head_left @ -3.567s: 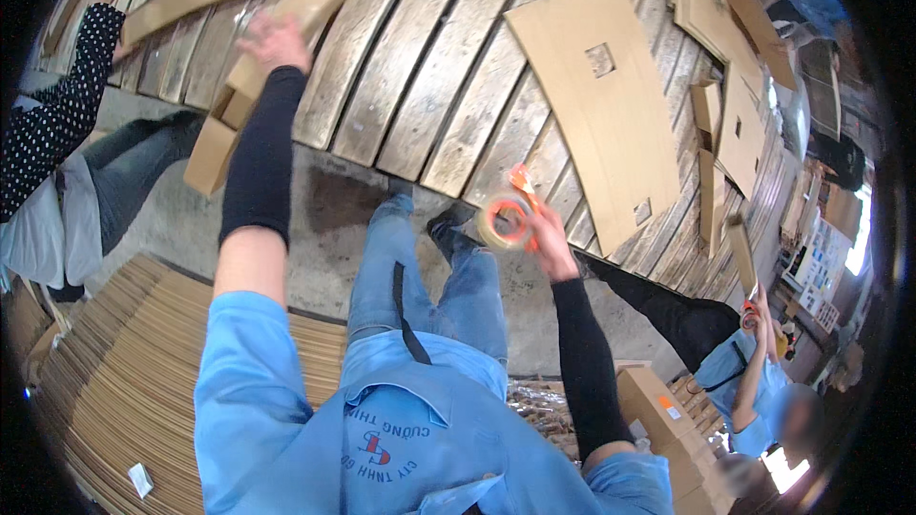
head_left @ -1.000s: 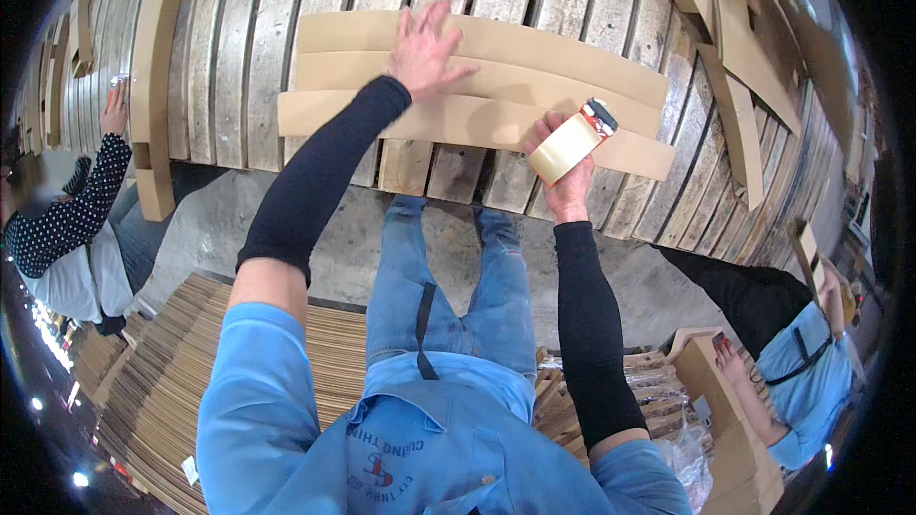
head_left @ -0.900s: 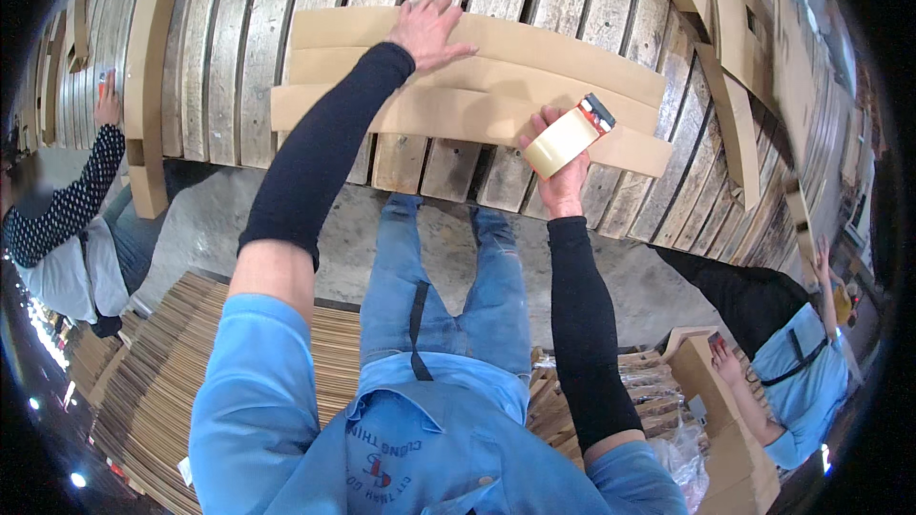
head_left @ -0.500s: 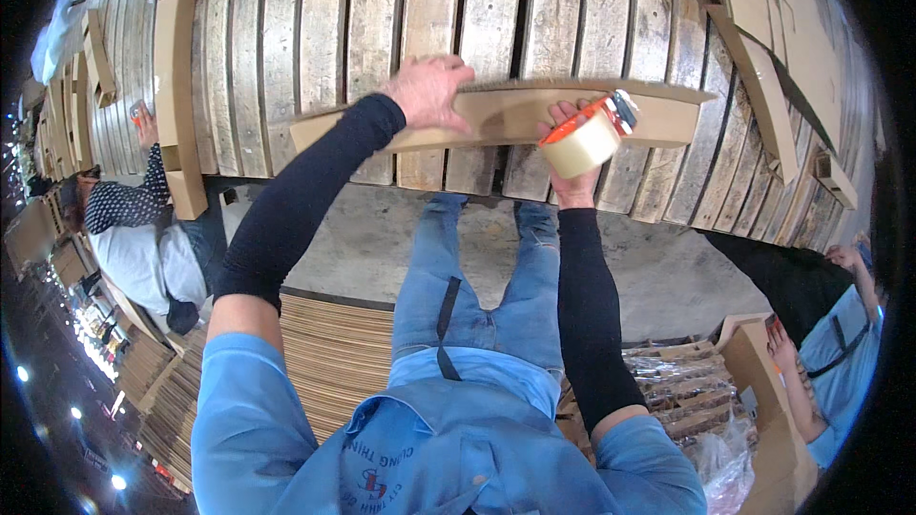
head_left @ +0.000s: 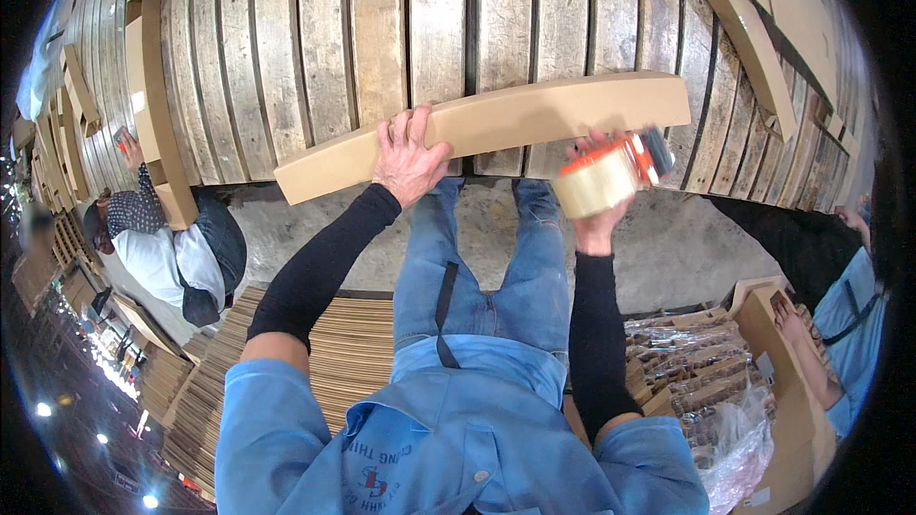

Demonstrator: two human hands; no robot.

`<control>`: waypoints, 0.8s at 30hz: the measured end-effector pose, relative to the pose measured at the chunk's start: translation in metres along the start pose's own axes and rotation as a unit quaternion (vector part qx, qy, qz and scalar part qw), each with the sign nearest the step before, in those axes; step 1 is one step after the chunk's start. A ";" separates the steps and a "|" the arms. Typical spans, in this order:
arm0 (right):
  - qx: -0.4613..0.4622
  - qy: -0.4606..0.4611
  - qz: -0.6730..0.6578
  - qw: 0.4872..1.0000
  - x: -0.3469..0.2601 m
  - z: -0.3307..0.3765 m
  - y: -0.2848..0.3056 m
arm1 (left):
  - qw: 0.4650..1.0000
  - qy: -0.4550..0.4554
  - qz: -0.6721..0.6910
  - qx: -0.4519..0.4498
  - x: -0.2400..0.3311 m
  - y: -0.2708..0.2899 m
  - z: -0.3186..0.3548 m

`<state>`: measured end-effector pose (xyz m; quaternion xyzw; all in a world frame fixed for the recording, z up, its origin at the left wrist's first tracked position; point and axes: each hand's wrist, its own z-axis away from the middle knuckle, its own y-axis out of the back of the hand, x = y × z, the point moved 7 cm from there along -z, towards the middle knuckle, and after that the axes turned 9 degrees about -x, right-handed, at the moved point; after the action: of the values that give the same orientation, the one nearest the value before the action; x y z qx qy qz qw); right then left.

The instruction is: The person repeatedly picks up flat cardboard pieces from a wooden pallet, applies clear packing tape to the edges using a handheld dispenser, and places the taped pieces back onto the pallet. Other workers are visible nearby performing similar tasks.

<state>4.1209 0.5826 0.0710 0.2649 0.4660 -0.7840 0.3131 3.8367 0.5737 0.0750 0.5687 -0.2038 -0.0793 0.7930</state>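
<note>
A long, narrow cardboard box (head_left: 544,114) lies closed along the near edge of a slatted wooden table, its left end tilted toward me. My left hand (head_left: 412,160) grips its near edge left of the middle, fingers over the top face. In my right hand (head_left: 603,215) is a tape dispenser (head_left: 601,178), orange with a wide roll of clear yellowish tape and a dark head. It is held just in front of the box's right part, slightly blurred; whether it touches the box I cannot tell.
The slatted wooden table (head_left: 382,29) carries another long box (head_left: 153,105) at left and cardboard pieces (head_left: 754,38) at right. Co-workers stand on the left (head_left: 162,238) and right (head_left: 849,334). Stacked flat cardboard (head_left: 334,353) and a wrapped stack (head_left: 692,372) are beside me.
The box has turned from open side up to a smooth closed face, its left end nearer me. My left hand moved down to its near edge; the dispenser shifted right and nearer.
</note>
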 end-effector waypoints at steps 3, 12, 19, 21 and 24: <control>-0.095 -0.051 -0.015 0.994 0.020 -0.043 -0.038 | 0.999 0.005 -0.033 0.020 0.001 -0.003 0.001; -0.050 -0.131 0.097 0.985 0.056 -0.048 0.008 | 0.997 0.011 -0.053 0.051 0.018 -0.018 0.015; -0.162 -0.012 0.396 0.904 -0.021 -0.091 -0.097 | 0.992 0.084 0.003 0.091 -0.007 0.018 -0.050; -0.172 0.127 0.529 0.821 -0.042 -0.102 -0.113 | 0.985 0.158 0.059 0.027 -0.008 0.015 -0.076; -0.207 0.088 0.629 0.744 -0.070 -0.087 -0.164 | 0.983 0.142 0.011 0.120 -0.006 0.010 -0.082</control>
<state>4.0567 0.7383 0.1760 0.4944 0.3700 -0.2665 0.7400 3.8640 0.6506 0.0605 0.6627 -0.1033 0.0357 0.7409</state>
